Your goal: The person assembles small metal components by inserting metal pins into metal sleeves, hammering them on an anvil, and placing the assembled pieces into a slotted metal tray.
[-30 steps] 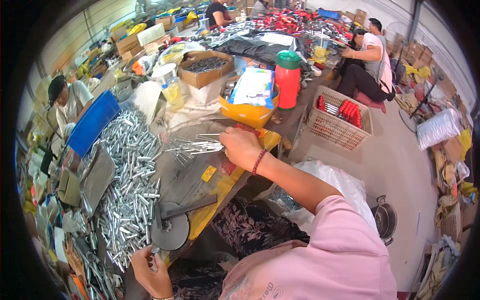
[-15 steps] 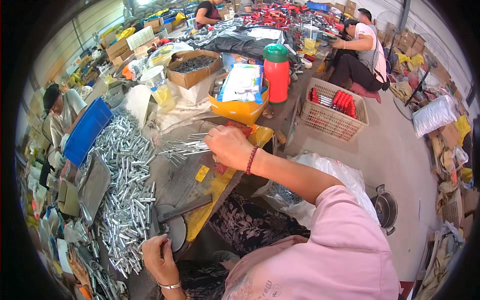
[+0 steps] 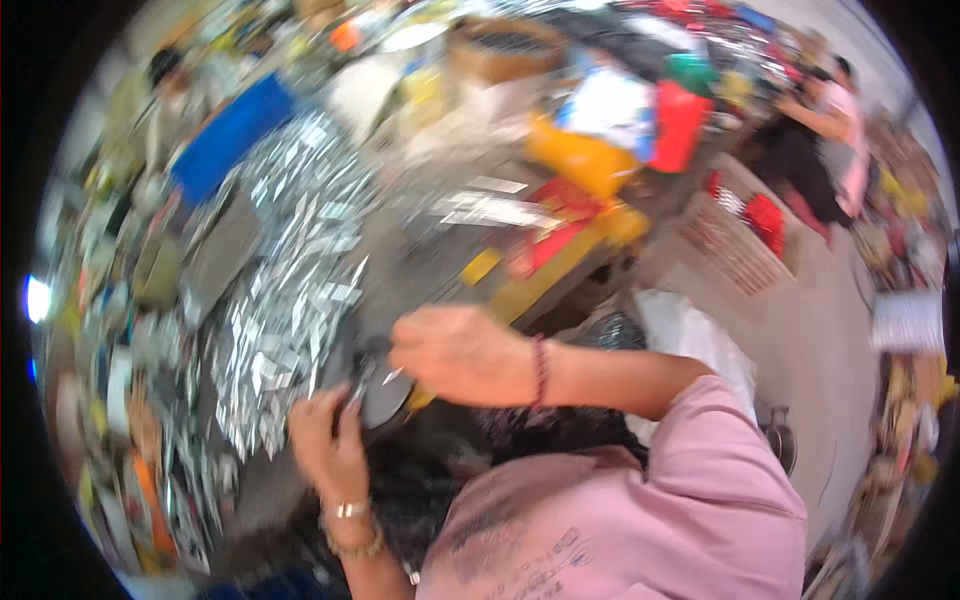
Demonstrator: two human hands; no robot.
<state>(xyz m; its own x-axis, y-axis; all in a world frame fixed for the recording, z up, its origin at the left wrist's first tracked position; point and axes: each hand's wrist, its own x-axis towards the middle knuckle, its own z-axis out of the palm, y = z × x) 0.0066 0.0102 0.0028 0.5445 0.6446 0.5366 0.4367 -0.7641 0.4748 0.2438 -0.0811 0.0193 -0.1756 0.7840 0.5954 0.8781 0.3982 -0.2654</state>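
My right hand (image 3: 458, 356) is closed in a pinch over a round grey plate (image 3: 384, 398) at the table's near edge. A thin bright metal rod (image 3: 393, 377) shows below its fingertips, blurred. Just left of the plate, my left hand (image 3: 325, 440) has thumb and fingers drawn together; what they hold is too blurred to make out. A large heap of short silvery metal tubes (image 3: 290, 270) lies left of both hands. Beyond my right hand, a loose bundle of thin metal rods (image 3: 490, 208) lies beside red material (image 3: 560, 225).
A blue bin (image 3: 230, 138) stands behind the tubes. An orange-yellow container (image 3: 580, 158) and a red flask with green lid (image 3: 682, 122) stand farther back. On the floor at right is a beige crate (image 3: 735, 235) of red-handled items. People sit at far left and right.
My right hand has left the rod bundle and come toward me, close to my left hand. The whole view has shifted and is smeared by motion.
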